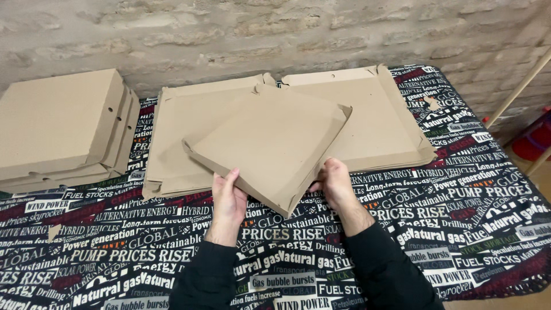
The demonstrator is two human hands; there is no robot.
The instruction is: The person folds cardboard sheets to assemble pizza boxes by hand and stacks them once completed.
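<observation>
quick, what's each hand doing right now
Left hand: closed on the edge of the flat brown cardboard box.
Right hand: closed on the same box's opposite edge.

A half-folded pizza box (270,146) sat tilted between the left hand (228,198) and the right hand (334,183), each hand at one of its near edges. Just beyond the hands, two flat unfolded box blanks lay side by side on the table (476,218): one blank (183,120) behind the left hand, the other (379,115) behind the right. Well left of the left hand stood a stack of closed pizza boxes (63,126). A brick wall (258,28) ran behind everything.
</observation>
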